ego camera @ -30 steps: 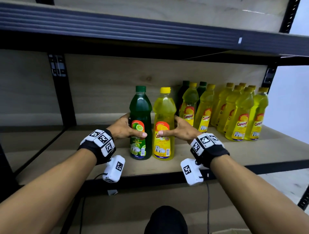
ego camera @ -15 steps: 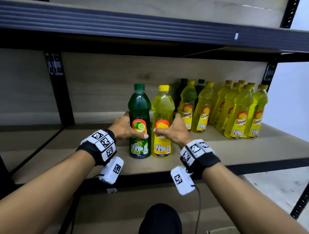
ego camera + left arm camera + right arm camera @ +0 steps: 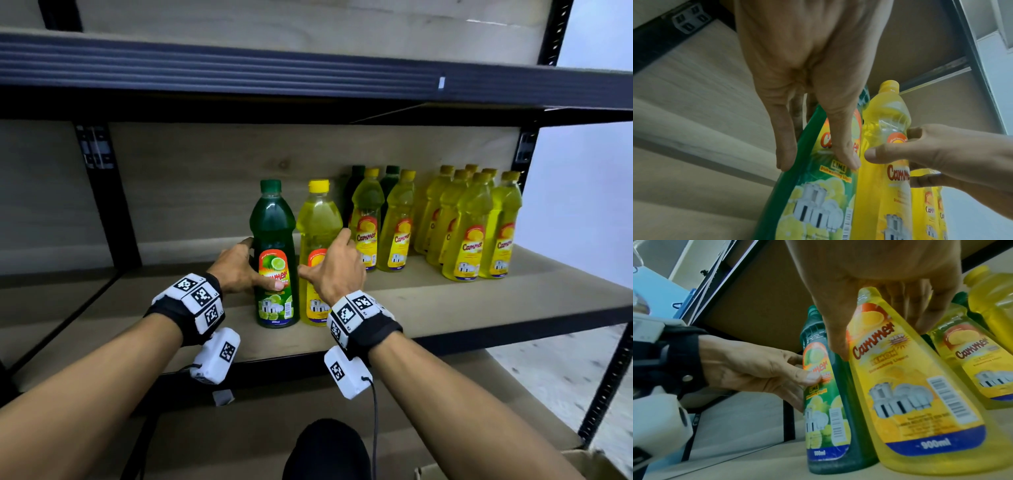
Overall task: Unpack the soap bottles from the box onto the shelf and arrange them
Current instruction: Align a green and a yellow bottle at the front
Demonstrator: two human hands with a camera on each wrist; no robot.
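We have our left hand (image 3: 236,267) wrapped round the green lime soap bottle (image 3: 274,240), thumb on its label, fingers behind. Our right hand (image 3: 337,270) grips the yellow lemon soap bottle (image 3: 318,222) the same way. Both bottles stand upright on the shelf (image 3: 445,301), touching side by side between our hands. Further right of our right hand stands a cluster of other soap bottles (image 3: 469,226), mostly yellow.

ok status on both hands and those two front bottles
Left hand grips green bottle. Right hand grips yellow bottle. Both upright, touching, on shelf. Nothing in the way.
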